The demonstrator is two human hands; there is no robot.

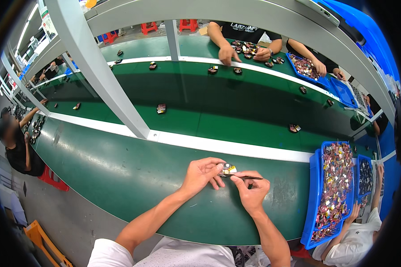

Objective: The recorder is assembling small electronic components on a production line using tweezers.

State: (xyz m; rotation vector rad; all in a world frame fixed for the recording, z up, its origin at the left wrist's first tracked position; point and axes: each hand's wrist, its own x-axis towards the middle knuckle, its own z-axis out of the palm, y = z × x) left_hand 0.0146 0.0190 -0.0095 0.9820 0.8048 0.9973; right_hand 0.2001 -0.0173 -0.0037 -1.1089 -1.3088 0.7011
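Note:
In front of me, above the green worktop [165,178], my left hand [199,174] pinches a small dark electronic assembly [228,168] with white and yellow parts on it. My right hand [253,189] grips thin dark tweezers [246,177], whose tip end points left and reaches the near side of the assembly. My fingers cover part of the assembly, so its exact shape is hidden. Both forearms come in from the lower edge.
On my right stands a blue tray [315,191] heaped with wired assemblies. Several assemblies, such as one [161,108], lie on the green conveyor belt [187,89] beyond a white rail [218,144]. A grey post [100,66] rises at left-centre. Co-workers sit left, right and opposite.

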